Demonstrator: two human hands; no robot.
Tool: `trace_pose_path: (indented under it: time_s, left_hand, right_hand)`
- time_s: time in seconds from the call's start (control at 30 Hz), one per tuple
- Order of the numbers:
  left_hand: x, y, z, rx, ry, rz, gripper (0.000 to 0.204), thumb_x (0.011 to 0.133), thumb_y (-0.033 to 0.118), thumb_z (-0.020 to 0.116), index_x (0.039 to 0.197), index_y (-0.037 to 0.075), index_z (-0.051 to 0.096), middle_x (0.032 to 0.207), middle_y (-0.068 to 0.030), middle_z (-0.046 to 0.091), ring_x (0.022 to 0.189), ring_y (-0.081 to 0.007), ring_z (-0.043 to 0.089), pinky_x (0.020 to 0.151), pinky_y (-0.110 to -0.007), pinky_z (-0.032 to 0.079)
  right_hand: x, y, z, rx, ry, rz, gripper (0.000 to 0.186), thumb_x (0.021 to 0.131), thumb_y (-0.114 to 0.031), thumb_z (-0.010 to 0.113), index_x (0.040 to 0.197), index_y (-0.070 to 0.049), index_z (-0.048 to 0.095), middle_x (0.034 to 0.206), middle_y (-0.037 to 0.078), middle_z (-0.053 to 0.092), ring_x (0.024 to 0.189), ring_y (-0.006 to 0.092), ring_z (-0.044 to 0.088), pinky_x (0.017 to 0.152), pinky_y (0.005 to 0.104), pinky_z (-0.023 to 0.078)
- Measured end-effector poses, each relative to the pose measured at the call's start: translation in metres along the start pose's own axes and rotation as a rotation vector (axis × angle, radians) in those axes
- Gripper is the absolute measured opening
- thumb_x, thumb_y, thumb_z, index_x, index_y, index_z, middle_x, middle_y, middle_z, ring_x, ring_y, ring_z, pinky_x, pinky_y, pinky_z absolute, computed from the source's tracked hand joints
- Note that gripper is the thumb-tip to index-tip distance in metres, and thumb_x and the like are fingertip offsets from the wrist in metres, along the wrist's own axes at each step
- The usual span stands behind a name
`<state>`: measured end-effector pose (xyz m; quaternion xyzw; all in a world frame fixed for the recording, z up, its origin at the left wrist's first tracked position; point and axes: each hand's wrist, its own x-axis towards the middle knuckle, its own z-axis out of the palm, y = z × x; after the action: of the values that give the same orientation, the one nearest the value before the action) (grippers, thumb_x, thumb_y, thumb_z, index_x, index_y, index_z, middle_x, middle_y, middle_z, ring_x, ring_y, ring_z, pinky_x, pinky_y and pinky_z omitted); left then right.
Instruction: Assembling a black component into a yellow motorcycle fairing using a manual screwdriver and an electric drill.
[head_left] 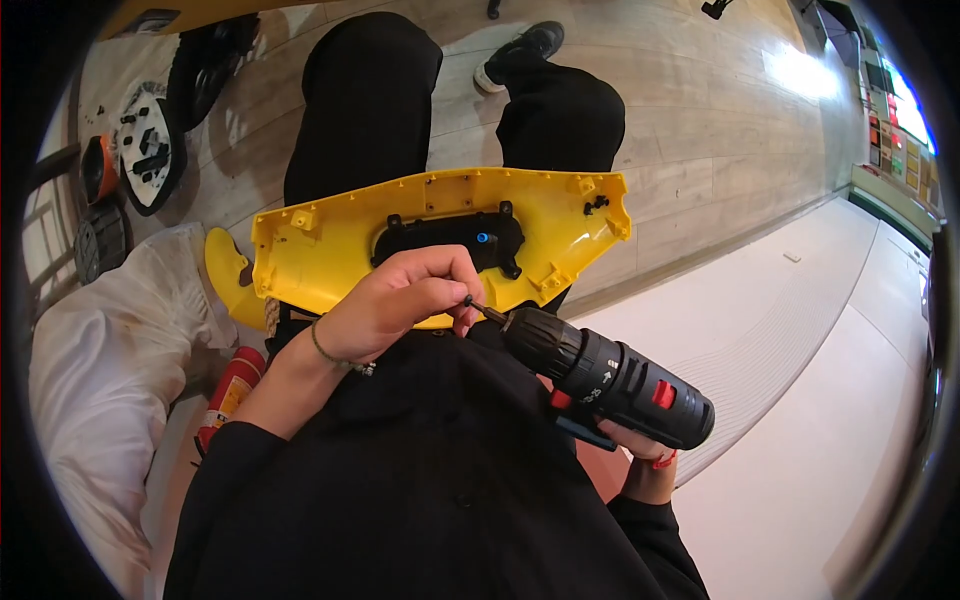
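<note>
Pinching a small dark piece [468,300] at the tip of a metal bit [489,312], the left grip [425,288] hung over a curved, glossy yellow plastic shell [320,255] lying across the legs [365,130]; the right grip [638,440] clasped the ribbed black drill [610,375]. Inside the hollow shell sat a rounded black part [440,237] and tiny black pieces [597,205].

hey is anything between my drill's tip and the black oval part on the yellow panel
Yes, in this view: your left hand, pinching a small black screw at the tip of the power drill, partly covers the black oval part. Nothing else visible intervenes.
</note>
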<state>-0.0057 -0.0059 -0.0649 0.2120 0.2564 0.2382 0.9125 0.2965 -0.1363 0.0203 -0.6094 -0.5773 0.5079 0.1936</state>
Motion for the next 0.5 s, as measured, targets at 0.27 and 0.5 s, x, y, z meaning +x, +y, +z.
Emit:
trace_pose_path:
  time_s: [0.27,0.5]
  left_hand:
    - [0.001,-0.002,0.0,-0.008,0.014,-0.02,0.018,0.089,0.023,0.052,0.088,0.004,0.054,0.089,-0.0051,0.052,0.079,-0.0115,0.052,0.073,-0.028,0.047]
    - [0.002,-0.001,0.0,0.022,0.007,-0.011,0.018,0.094,0.019,0.047,0.088,0.004,0.053,0.081,-0.0023,0.053,0.076,-0.0091,0.051,0.072,-0.025,0.045]
  right_hand:
    - [-0.003,0.003,0.003,-0.039,0.067,0.047,0.047,0.062,-0.013,0.083,0.104,-0.004,0.062,0.095,0.007,0.066,0.085,0.021,0.065,0.077,0.0293,0.052]
    - [0.021,-0.015,0.002,0.108,0.026,-0.05,0.034,0.066,-0.012,0.078,0.096,-0.005,0.064,0.083,0.006,0.067,0.072,0.0193,0.066,0.067,0.0273,0.053]
